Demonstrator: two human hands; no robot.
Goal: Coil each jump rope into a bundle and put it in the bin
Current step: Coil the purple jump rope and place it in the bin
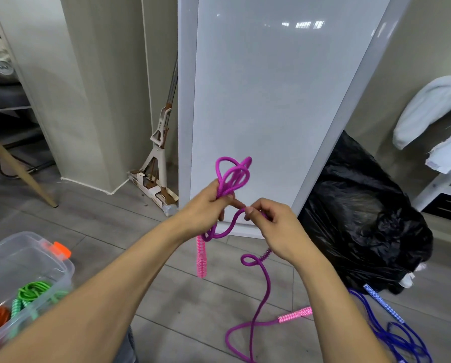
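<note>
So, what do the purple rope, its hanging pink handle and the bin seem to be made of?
Purple rope: probably braided cord, matt; it bends in soft loops. Hanging pink handle: patterned, perhaps a woven cover or moulded plastic; unclear. Bin: clear glossy plastic; a green rope shows through its wall.

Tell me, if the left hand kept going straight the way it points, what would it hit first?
Probably the white panel behind it: the left hand, gripping the purple rope loops, points up and rightward at it. The right hand sits just below that line and might be brushed; depth is unclear.
</note>
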